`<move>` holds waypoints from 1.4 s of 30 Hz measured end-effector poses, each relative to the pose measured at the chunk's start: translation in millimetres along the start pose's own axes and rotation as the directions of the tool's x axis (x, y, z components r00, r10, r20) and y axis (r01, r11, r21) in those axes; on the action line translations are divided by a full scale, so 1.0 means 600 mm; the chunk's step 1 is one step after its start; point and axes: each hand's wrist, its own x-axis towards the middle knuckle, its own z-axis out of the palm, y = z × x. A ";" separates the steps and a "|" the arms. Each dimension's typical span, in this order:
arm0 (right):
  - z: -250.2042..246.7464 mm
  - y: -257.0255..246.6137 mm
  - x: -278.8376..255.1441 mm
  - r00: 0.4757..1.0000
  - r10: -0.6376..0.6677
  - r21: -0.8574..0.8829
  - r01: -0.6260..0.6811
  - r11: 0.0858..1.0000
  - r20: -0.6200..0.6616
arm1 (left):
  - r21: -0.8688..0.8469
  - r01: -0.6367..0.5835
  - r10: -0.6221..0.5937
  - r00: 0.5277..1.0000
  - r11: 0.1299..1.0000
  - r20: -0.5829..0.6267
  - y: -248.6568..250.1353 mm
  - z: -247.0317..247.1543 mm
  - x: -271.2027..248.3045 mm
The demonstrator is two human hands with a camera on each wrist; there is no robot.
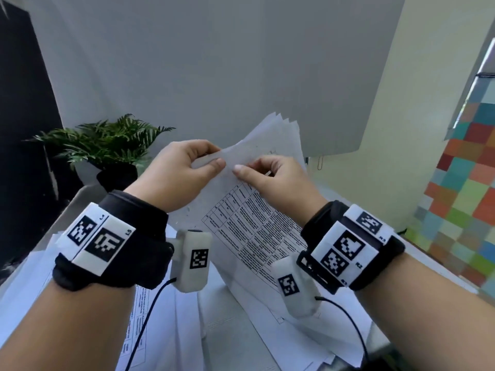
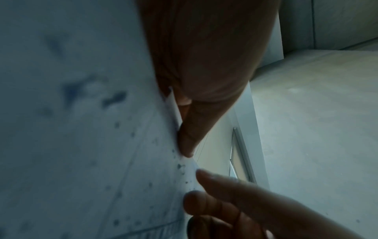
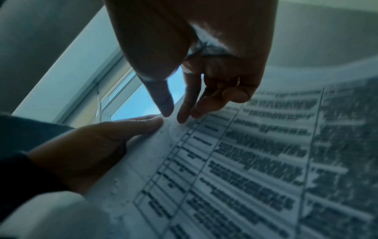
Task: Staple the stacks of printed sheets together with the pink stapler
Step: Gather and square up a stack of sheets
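Both hands, left hand [image 1: 176, 170] and right hand [image 1: 276, 178], pinch the fanned stack of printed sheets [image 1: 257, 226] by its corner.

Head view above; wrist views close

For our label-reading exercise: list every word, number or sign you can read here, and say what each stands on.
"L4", "L5": on the left wristband.
"R2", "R3": on the right wristband; a third label there is too small to read.
Table print on the held sheets: too blurred to read in every view.
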 end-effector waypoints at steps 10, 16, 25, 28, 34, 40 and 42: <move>0.016 -0.006 -0.001 0.988 0.136 0.292 -0.152 0.944 0.077 | 0.014 -0.051 0.052 0.998 0.999 -0.021 0.002 0.006 -0.001; 0.018 0.001 -0.005 0.979 -0.203 -0.188 0.198 0.962 -0.008 | 0.065 -0.058 0.060 0.997 0.996 -0.038 -0.003 0.006 0.001; 0.017 -0.007 -0.006 0.941 -0.328 -0.350 0.281 0.894 -0.081 | 0.116 -0.095 0.101 0.994 0.989 -0.043 -0.005 0.011 0.002; 0.020 -0.011 -0.003 0.952 -0.302 -0.355 0.262 0.897 -0.059 | 0.117 -0.098 0.105 0.993 0.988 -0.051 -0.008 0.012 0.004; 0.027 -0.001 -0.001 0.949 -0.312 -0.299 0.287 0.910 -0.041 | 0.137 -0.090 0.099 0.994 0.986 -0.057 -0.016 0.019 0.009; 0.011 -0.022 0.001 0.902 -0.429 -0.277 0.400 0.874 -0.051 | 0.185 -0.045 0.048 0.999 0.982 -0.015 -0.034 0.023 0.015; -0.011 -0.029 0.003 0.916 -0.398 -0.339 0.363 0.868 -0.039 | 0.188 -0.022 0.029 0.999 0.982 -0.034 -0.036 0.022 0.015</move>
